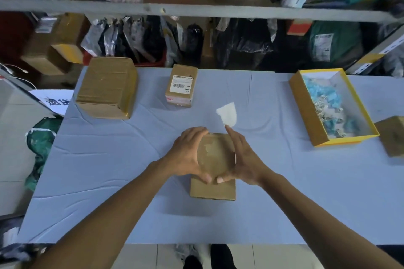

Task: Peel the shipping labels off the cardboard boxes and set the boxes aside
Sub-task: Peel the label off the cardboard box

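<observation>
Both hands are clasping the near cardboard box [213, 188] by the table's [109, 170] front edge: left hand [189, 155] and right hand [242, 159] curling round its sides, top mostly stripped. A torn label piece [228, 113] is lying beyond. Toward the far edge, the labelled box [181, 88] is waiting; the large box [107, 87] looks bare. Nothing is blocking the way.

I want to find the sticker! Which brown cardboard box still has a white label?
The small brown cardboard box at the table's far middle: its top shows a white barcode label. The others show none.
</observation>
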